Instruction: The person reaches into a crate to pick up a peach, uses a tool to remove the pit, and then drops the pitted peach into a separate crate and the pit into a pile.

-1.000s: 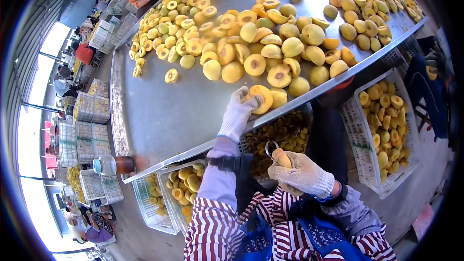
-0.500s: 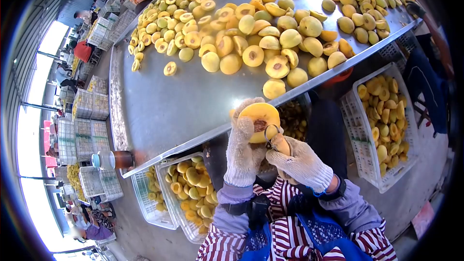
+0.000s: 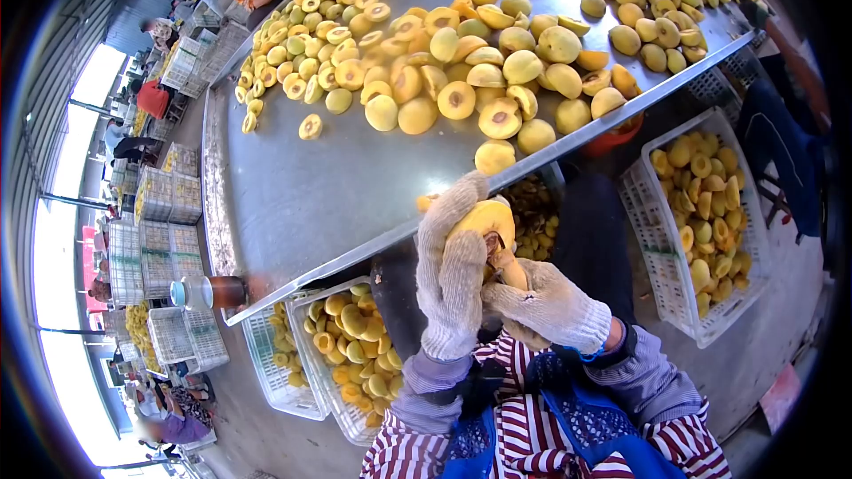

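Note:
My left hand (image 3: 449, 261), in a knitted work glove, is wrapped round a yellow peach half (image 3: 486, 219) just off the table's near edge. The cut face is tilted toward my right hand (image 3: 557, 303), also gloved. That hand grips a pitting tool by its short, light-coloured handle (image 3: 509, 269). The tool's tip is at the brown centre of the peach, and its metal loop is mostly hidden there. On the metal table (image 3: 311, 186) beyond lie many peach halves (image 3: 457, 100), some cut side up.
A white crate (image 3: 683, 297) of peach halves stands on the floor at right, another crate (image 3: 342, 372) at lower left. A dark container (image 3: 541, 204) with fruit pieces sits under the table edge. At the left table corner is a jar (image 3: 209, 292) of brown liquid. Other people work farther off.
My left hand has rolled the peach half, so its cut face turns from the camera toward my right hand. The tool's loop, visible before, is now mostly hidden at the fruit's centre.

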Tool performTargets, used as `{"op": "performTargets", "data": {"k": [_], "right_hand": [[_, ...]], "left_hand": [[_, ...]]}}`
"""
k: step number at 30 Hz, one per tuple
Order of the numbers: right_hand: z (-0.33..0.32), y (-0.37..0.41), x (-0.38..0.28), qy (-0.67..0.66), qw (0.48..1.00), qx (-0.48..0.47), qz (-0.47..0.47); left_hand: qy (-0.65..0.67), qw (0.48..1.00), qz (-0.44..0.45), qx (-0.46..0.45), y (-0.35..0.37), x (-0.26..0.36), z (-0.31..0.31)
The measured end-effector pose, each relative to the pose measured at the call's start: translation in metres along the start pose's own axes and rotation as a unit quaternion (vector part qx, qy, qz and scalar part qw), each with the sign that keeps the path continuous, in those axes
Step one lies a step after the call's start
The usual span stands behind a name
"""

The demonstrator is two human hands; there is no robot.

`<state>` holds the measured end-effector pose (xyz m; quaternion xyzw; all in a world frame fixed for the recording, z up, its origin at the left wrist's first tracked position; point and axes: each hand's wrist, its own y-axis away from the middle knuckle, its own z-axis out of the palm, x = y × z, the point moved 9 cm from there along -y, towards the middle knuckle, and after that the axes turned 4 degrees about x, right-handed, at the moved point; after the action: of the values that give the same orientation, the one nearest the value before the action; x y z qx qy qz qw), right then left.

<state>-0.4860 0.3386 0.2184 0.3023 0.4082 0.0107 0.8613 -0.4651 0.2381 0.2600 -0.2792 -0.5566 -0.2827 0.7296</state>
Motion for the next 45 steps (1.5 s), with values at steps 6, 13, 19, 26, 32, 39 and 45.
{"op": "performTargets", "data": {"k": [6,13,19,26,32,39,45], "right_hand": [[0.006,0.007,0.011,-0.029,0.992,-0.114,0.037],[0.015,0.020,0.028,-0.189,0.950,-0.227,0.102],[0.009,0.017,0.021,-0.061,0.983,-0.146,0.093],[0.013,0.019,0.026,-0.154,0.965,-0.190,0.095],[0.004,0.020,0.018,-0.010,0.989,-0.117,0.092],[0.001,0.017,0.045,-0.192,0.958,-0.195,0.089],[0.004,0.029,0.033,-0.170,0.958,-0.200,0.120]], "left_hand": [[-0.098,0.991,-0.043,-0.083,-0.014,0.013,0.010],[-0.186,0.970,0.114,-0.111,-0.011,0.029,0.016],[-0.170,0.978,0.119,-0.028,0.007,0.029,0.004],[-0.097,0.993,-0.048,-0.048,0.007,0.015,0.005],[-0.219,0.969,0.103,-0.048,0.022,0.024,0.006],[-0.266,0.955,0.116,-0.051,0.017,0.024,0.018],[-0.313,0.929,0.175,-0.092,0.007,0.034,0.034]]}}
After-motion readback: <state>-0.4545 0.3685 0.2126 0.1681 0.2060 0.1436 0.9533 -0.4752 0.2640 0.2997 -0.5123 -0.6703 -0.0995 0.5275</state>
